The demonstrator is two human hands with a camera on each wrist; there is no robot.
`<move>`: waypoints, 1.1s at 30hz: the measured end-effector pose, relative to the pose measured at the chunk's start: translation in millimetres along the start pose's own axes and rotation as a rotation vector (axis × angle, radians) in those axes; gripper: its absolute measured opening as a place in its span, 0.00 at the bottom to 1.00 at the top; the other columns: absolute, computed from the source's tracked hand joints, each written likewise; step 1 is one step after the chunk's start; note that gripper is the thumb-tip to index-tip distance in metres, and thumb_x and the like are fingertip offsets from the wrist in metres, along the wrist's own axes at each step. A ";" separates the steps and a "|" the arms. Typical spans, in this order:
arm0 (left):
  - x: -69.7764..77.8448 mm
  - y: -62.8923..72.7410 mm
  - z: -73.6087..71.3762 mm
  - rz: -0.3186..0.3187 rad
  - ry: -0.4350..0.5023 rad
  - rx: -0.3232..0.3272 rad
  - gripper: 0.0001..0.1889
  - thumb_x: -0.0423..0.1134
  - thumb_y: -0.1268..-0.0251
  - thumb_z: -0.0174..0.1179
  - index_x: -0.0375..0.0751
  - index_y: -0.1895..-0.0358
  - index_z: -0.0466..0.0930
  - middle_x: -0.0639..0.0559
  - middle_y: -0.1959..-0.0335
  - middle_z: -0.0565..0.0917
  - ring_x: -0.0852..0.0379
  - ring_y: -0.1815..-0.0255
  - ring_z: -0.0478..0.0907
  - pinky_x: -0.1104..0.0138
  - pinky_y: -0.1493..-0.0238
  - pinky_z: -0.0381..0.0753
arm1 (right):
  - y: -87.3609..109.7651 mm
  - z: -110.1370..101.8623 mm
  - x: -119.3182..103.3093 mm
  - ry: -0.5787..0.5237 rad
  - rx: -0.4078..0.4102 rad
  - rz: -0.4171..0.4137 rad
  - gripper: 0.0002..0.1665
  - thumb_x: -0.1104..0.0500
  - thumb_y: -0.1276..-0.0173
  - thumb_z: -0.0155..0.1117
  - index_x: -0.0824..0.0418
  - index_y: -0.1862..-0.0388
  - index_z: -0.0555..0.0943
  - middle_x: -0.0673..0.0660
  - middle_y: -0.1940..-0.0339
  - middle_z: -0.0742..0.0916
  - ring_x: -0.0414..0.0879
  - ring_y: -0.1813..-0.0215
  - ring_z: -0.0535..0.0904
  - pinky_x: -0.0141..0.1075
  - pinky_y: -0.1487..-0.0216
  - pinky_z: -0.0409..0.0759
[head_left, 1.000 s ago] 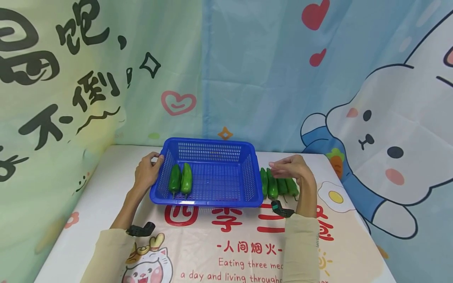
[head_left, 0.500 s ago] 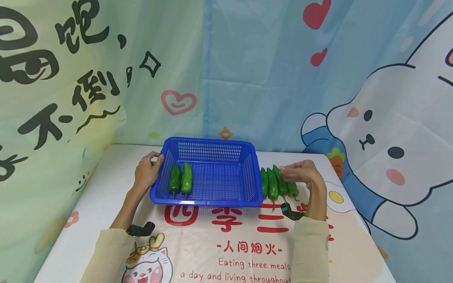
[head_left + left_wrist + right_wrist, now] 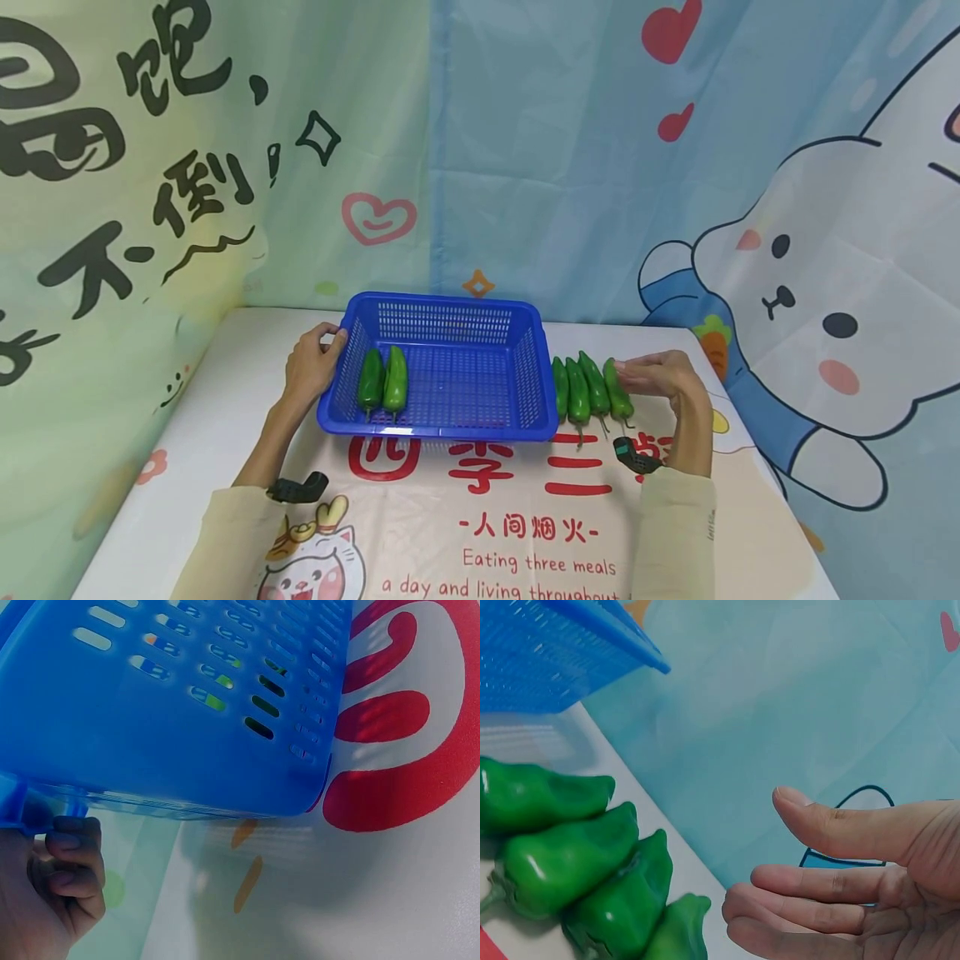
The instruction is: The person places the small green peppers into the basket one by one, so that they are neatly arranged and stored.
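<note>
My left hand (image 3: 313, 362) grips the left rim of a blue plastic basket (image 3: 450, 429); in the left wrist view its fingers (image 3: 75, 859) curl under the rim. Two green peppers (image 3: 395, 383) lie side by side inside, at the basket's left end. To the right of the basket, several more green peppers (image 3: 595, 385) lie in a row on the table. Beside the rightmost pepper (image 3: 618, 392) is my right hand (image 3: 660, 375). The right wrist view shows that hand's fingers (image 3: 810, 881) loosely extended, thumb apart, holding nothing, with a small gap to the peppers (image 3: 570, 862).
The table (image 3: 195, 392) has a printed cloth with red characters. A patterned curtain (image 3: 495, 150) hangs behind the table's back edge. Dark wrist cameras (image 3: 300, 487) are strapped to both wrists, below the beige sleeves.
My right hand has moved to the right along the row of peppers, from above the middle ones to beside the last one, uncovering them. The left hand and basket stay put.
</note>
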State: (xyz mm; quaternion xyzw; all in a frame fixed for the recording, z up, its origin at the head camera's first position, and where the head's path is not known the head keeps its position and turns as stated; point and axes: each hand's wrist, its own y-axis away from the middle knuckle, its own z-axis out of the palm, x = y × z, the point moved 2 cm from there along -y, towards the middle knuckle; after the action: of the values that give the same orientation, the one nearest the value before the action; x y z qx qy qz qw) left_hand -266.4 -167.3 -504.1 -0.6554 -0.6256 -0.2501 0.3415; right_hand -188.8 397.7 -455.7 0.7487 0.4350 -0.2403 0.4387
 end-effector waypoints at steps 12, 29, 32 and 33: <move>-2.0 -1.3 -0.5 0.006 0.006 0.000 0.23 0.50 0.12 0.52 0.32 0.37 0.81 0.37 0.70 0.89 0.56 0.76 0.79 0.62 0.73 0.70 | -9.9 -14.9 21.2 -0.001 0.018 0.099 0.54 0.39 0.24 0.73 0.71 0.15 0.63 0.67 0.29 0.86 0.63 0.24 0.81 0.76 0.20 0.56; -0.1 -0.2 0.2 0.011 0.004 0.007 0.23 0.49 0.12 0.52 0.31 0.37 0.81 0.36 0.71 0.88 0.55 0.77 0.78 0.62 0.73 0.69 | -34.0 -16.3 50.8 -0.091 0.009 0.184 0.50 0.45 0.28 0.79 0.74 0.21 0.70 0.51 0.62 0.95 0.56 0.37 0.90 0.66 0.15 0.59; -0.9 -0.1 1.1 0.008 0.003 0.011 0.22 0.49 0.12 0.52 0.32 0.37 0.81 0.36 0.70 0.89 0.55 0.77 0.78 0.62 0.73 0.70 | -34.6 -14.8 52.3 -0.090 0.010 0.189 0.48 0.45 0.28 0.79 0.74 0.22 0.72 0.50 0.64 0.95 0.60 0.34 0.88 0.66 0.15 0.59; -1.1 -0.1 1.4 0.008 0.005 0.012 0.22 0.49 0.12 0.52 0.32 0.37 0.81 0.35 0.69 0.89 0.55 0.77 0.78 0.62 0.73 0.70 | -34.4 -14.0 52.0 -0.092 0.009 0.188 0.47 0.46 0.27 0.78 0.75 0.23 0.73 0.50 0.64 0.94 0.60 0.35 0.89 0.65 0.15 0.60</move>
State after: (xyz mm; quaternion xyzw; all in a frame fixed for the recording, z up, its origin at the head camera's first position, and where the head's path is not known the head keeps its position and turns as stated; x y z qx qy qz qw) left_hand -266.7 -167.0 -505.8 -0.6551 -0.6238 -0.2466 0.3478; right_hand -192.5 440.9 -502.7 0.7763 0.3414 -0.2341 0.4755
